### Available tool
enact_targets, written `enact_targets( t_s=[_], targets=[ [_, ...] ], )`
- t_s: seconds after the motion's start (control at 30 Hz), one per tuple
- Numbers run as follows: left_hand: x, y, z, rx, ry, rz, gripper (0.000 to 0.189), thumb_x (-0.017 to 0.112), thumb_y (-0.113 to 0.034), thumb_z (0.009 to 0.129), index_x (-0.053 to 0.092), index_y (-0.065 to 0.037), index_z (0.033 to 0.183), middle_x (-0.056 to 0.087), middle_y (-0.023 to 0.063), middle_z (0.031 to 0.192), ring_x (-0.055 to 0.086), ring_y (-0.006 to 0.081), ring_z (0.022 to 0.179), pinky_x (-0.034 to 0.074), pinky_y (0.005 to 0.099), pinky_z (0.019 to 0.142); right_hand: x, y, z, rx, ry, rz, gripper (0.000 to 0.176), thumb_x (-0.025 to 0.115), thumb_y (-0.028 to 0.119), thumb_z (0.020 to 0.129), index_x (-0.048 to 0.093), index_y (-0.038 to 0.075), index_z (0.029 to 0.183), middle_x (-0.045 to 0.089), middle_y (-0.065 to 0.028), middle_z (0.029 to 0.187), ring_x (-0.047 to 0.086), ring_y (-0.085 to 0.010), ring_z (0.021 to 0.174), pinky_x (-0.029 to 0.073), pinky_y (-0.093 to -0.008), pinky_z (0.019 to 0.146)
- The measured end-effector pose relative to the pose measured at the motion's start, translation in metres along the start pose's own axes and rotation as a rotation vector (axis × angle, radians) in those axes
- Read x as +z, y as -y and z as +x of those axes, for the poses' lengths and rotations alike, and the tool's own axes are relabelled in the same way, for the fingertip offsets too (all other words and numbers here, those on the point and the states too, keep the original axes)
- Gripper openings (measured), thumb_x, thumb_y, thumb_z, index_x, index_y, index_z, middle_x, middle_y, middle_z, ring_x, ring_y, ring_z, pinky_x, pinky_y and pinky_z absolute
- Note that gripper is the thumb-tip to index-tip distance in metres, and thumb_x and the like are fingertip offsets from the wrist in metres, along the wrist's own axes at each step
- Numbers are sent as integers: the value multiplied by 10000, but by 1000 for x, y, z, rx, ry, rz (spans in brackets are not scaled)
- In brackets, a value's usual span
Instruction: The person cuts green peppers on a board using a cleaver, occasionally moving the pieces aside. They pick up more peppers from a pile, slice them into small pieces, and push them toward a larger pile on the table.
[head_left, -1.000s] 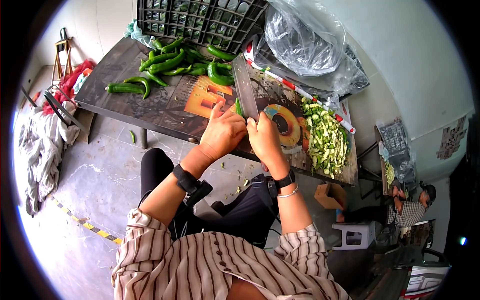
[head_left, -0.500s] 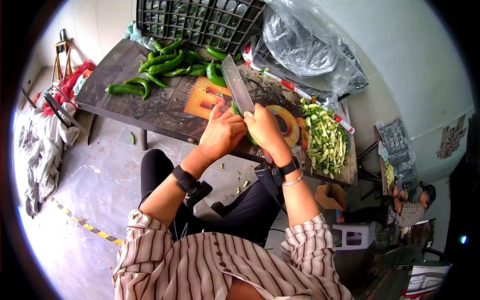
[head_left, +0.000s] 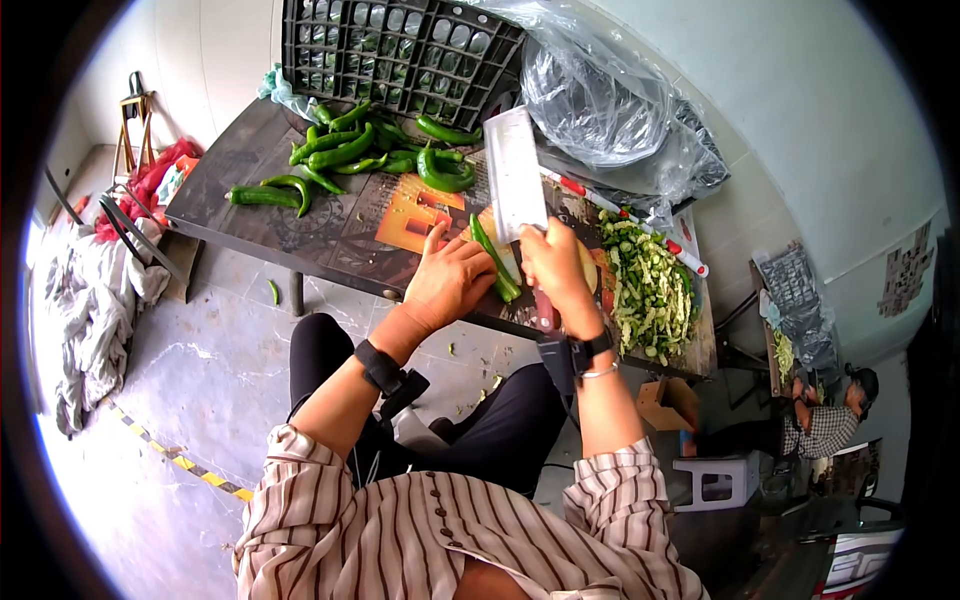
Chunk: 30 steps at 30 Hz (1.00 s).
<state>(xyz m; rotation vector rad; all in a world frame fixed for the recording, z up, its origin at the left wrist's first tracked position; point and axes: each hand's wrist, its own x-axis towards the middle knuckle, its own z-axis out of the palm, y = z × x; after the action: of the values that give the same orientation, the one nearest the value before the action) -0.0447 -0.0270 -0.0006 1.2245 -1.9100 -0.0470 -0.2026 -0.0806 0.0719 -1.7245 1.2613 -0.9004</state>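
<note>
My right hand (head_left: 556, 262) is wrapped round the handle of a cleaver (head_left: 516, 170), its broad blade pointing away from me and its flat face showing. Beside it, my left hand (head_left: 450, 278) rests on a green pepper (head_left: 493, 258) lying on the dark table (head_left: 240, 226); pale flesh shows along the pepper's right side. The fingers of this hand are bent over the pepper, their tips partly hidden. Whole green peppers (head_left: 343, 150) lie in a pile at the back left. Chopped pepper pieces (head_left: 648, 290) are heaped on the table's right end.
A black crate (head_left: 400, 50) and clear plastic bags (head_left: 600, 95) stand behind the peppers. A red-and-white roll (head_left: 690, 258) lies beside the chopped heap. At the far right another person (head_left: 825, 428) sits at a second table, near a white stool (head_left: 722, 484).
The cleaver has lifted and moved right, away from my left hand, turning its flat face into view. More of the pepper under my left hand now shows. The view has shifted slightly.
</note>
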Motion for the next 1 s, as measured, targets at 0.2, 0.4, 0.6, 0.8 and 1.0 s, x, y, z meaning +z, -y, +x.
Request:
enact_targets(
  t_s=[0.2, 0.4, 0.6, 0.8, 1.0],
  targets=[
    [3, -7, 3, 58, -57, 66, 175, 594, -275, 878, 661, -166, 997, 595, 13, 974, 556, 204, 1050, 146, 501, 1124, -33, -17, -30, -16, -63, 67, 204, 550, 166, 932, 484, 9, 820, 487, -13, 606, 463, -85, 426, 379, -255, 378],
    [3, -6, 2, 67, 3, 79, 214, 598, -278, 884, 676, -177, 1056, 580, 9, 948, 564, 189, 1005, 142, 485, 1128, -46, -36, -47, 26, -57, 27, 203, 571, 172, 929, 517, 2, 831, 485, -1, 580, 457, -84, 436, 371, -268, 398],
    [-2, -5, 4, 9, -5, -24, 211, 634, -291, 857, 688, -161, 1015, 572, 6, 930, 585, 177, 939, 147, 489, 1132, -55, -19, -43, -245, -59, -382, 205, 579, 156, 917, 553, 2, 785, 491, -12, 573, 486, -90, 496, 382, -289, 464],
    [-3, -5, 3, 62, 40, 9, 325, 599, -402, 868, 674, -158, 1069, 564, 18, 1042, 570, 189, 1027, 136, 508, 1135, -50, -9, -32, -380, -58, -494, 203, 598, 165, 878, 587, -32, 829, 540, -138, 587, 531, -222, 526, 418, -358, 535],
    [-6, -6, 5, 93, 196, 34, 379, 552, -446, 886, 643, -147, 1101, 556, 22, 1137, 534, 195, 1118, 139, 520, 1136, -50, -11, -21, -374, -64, -641, 200, 596, 172, 863, 584, -19, 808, 576, -181, 622, 568, -318, 547, 423, -389, 530]
  ],
)
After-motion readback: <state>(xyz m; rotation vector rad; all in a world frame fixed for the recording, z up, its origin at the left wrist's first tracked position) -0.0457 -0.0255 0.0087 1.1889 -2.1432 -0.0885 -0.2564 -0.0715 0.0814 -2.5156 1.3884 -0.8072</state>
